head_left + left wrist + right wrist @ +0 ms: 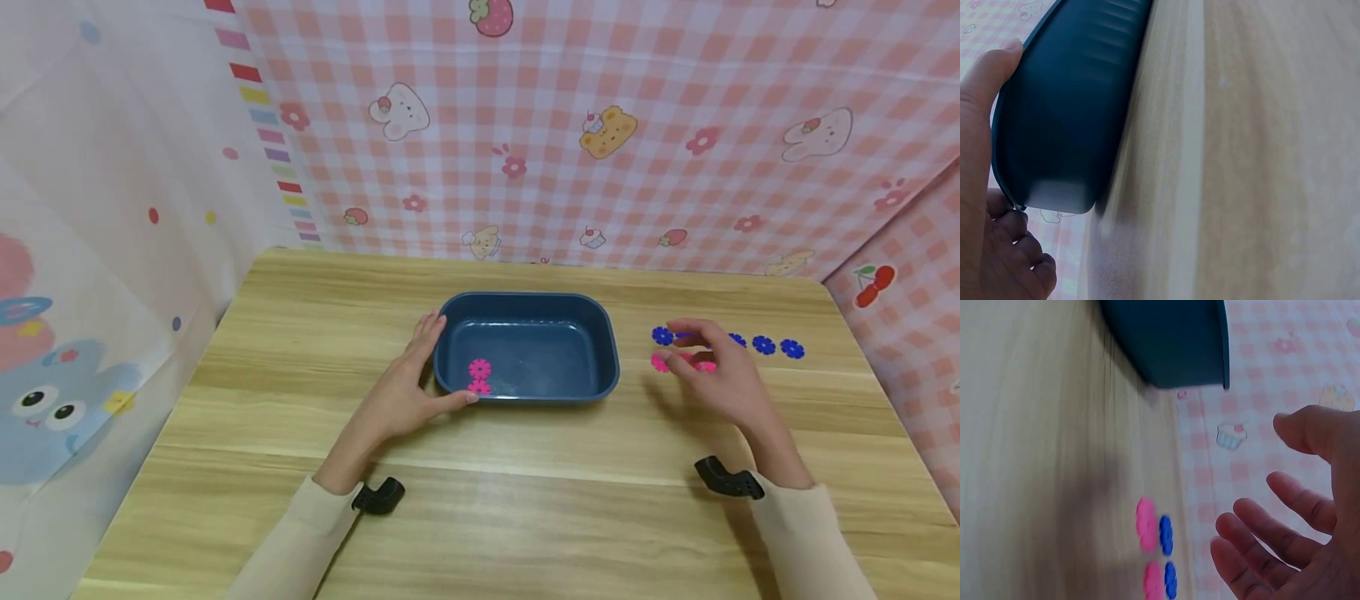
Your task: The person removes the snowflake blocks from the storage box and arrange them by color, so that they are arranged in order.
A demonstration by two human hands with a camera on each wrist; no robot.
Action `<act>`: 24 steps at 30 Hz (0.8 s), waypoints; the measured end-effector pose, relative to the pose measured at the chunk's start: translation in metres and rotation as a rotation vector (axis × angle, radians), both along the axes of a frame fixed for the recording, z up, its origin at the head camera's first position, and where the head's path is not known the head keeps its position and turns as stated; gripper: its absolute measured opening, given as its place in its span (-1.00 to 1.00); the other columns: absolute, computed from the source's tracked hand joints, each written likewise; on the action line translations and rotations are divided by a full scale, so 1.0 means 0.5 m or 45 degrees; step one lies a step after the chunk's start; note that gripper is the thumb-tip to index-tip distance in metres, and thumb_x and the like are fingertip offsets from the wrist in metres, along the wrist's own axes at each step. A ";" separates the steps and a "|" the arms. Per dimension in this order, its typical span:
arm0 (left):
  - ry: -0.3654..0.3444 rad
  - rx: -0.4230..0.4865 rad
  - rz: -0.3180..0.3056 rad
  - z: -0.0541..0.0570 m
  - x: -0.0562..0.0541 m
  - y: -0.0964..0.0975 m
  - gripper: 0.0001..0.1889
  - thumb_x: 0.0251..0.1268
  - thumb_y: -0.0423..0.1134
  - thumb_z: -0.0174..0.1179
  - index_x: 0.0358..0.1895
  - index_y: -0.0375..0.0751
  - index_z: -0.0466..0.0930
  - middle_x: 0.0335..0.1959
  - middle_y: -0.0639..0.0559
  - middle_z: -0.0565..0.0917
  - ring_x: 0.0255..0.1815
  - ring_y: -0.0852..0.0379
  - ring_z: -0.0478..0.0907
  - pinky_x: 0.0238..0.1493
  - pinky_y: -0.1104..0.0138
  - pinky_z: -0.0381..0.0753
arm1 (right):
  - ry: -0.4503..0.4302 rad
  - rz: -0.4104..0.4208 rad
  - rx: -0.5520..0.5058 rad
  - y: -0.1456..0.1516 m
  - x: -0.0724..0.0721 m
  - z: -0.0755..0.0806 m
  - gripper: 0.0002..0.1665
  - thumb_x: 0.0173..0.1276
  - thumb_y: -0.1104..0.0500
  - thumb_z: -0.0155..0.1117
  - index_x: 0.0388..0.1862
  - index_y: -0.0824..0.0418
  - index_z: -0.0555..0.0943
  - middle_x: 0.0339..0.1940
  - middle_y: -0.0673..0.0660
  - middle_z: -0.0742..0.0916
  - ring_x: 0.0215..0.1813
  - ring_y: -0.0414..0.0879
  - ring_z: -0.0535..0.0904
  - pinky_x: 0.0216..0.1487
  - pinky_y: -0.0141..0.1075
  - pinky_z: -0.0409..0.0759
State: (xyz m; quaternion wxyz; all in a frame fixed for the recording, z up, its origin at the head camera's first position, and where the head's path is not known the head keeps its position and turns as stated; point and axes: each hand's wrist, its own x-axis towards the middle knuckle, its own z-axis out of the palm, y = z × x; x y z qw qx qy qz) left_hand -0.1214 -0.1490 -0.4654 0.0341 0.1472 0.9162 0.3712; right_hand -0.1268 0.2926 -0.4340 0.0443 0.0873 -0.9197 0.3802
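Note:
A dark blue rectangular basin [540, 358] stands on the table, with two pink flower-shaped plastic discs [480, 368] in its front left corner. My left hand [401, 396] holds the basin's left end, thumb on the front rim and fingers at the left side; the left wrist view shows the same hold on the basin [1066, 119]. To the basin's right, my right hand [723, 379] hovers over a row of pink discs [659, 362], partly covering them. Its fingers are loosely bent, with nothing between them in the right wrist view. Blue discs [763, 345] lie in a row behind.
The wooden table [540, 492] reaches back to a pink checked cloth [450, 167] hanging behind it. A white patterned cloth [150, 125] hangs at the left, and another checked cloth [922, 333] at the right.

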 end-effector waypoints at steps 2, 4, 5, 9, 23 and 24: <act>0.000 -0.004 -0.001 0.000 0.000 0.000 0.29 -0.05 0.60 0.30 0.70 0.22 -0.20 0.74 0.21 -0.18 0.74 0.23 -0.27 0.65 -0.11 0.09 | -0.005 0.030 -0.022 -0.012 -0.001 0.003 -0.43 0.49 0.06 0.33 0.39 0.22 0.49 0.25 0.28 0.66 0.16 0.07 0.58 0.00 -0.62 0.53; -0.001 -0.006 -0.003 0.000 0.001 0.001 0.30 -0.05 0.60 0.30 0.70 0.22 -0.20 0.74 0.22 -0.18 0.74 0.23 -0.28 0.65 -0.11 0.09 | -0.022 0.047 -0.032 -0.024 -0.001 0.008 -0.40 0.49 0.04 0.33 0.42 0.20 0.47 0.27 0.28 0.65 0.18 0.12 0.59 0.02 -0.54 0.57; 0.000 -0.008 -0.004 0.001 0.001 0.001 0.30 -0.05 0.60 0.30 0.70 0.22 -0.20 0.74 0.22 -0.18 0.74 0.23 -0.28 0.65 -0.11 0.10 | -0.038 0.051 -0.033 -0.031 -0.001 0.012 -0.38 0.49 0.01 0.33 0.43 0.18 0.46 0.29 0.28 0.64 0.19 0.15 0.59 0.06 -0.45 0.59; -0.004 -0.005 -0.008 0.000 0.001 0.001 0.29 -0.05 0.58 0.31 0.69 0.26 -0.22 0.74 0.22 -0.19 0.74 0.23 -0.29 0.65 -0.12 0.09 | -0.075 0.078 -0.034 -0.057 -0.004 0.022 -0.31 0.48 -0.06 0.33 0.49 0.12 0.42 0.36 0.29 0.59 0.24 0.25 0.57 0.17 0.02 0.61; -0.001 -0.008 -0.013 0.002 0.001 0.000 0.28 -0.02 0.54 0.35 0.69 0.26 -0.23 0.74 0.21 -0.18 0.74 0.21 -0.29 0.65 -0.13 0.09 | -0.009 0.252 -0.065 -0.138 -0.015 0.037 -0.16 0.41 0.04 0.42 0.58 0.09 0.31 0.53 0.20 0.47 0.47 0.16 0.44 0.37 0.18 0.50; -0.002 -0.008 -0.012 0.002 0.001 0.000 0.28 -0.03 0.55 0.34 0.69 0.26 -0.22 0.74 0.21 -0.18 0.74 0.21 -0.29 0.65 -0.13 0.09 | -0.005 0.266 -0.054 -0.145 -0.016 0.038 -0.16 0.41 0.03 0.42 0.59 0.09 0.30 0.54 0.20 0.47 0.48 0.16 0.43 0.38 0.18 0.49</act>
